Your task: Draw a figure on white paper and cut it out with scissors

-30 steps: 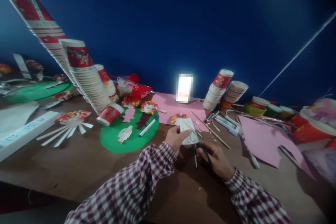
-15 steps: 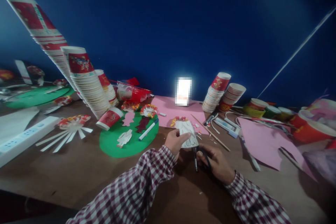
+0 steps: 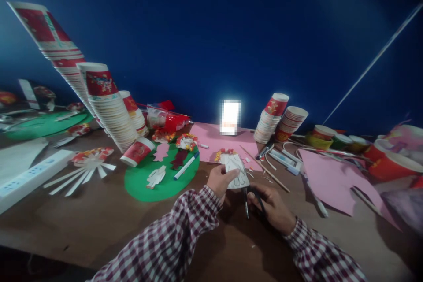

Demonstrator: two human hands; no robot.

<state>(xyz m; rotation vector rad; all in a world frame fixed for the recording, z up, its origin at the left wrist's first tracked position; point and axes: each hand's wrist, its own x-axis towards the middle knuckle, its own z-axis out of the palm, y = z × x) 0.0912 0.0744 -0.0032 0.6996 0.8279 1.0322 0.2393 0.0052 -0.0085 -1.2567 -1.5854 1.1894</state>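
bench [image 3: 109,220], brown and cluttered, runs beneath the left grip [image 3: 219,180], pinched on sketched white paper [image 3: 237,176], and the right grip [image 3: 273,208], curled round scissors [image 3: 246,208] by the paper's edge, blue wall [image 3: 185,44] beyond both.

Clock centred on the white sheet [image 3: 238,177]: matt paper | 5 o'clock: scissors [image 3: 261,201], shiny metal blade, dark handle | 6: tabletop [image 3: 228,253], smooth wood-look | 8: left sleeve [image 3: 161,244], creased matt cloth | 9: power strip [image 3: 35,178], smooth plastic | 10: red bag [image 3: 176,120], glossy plastic
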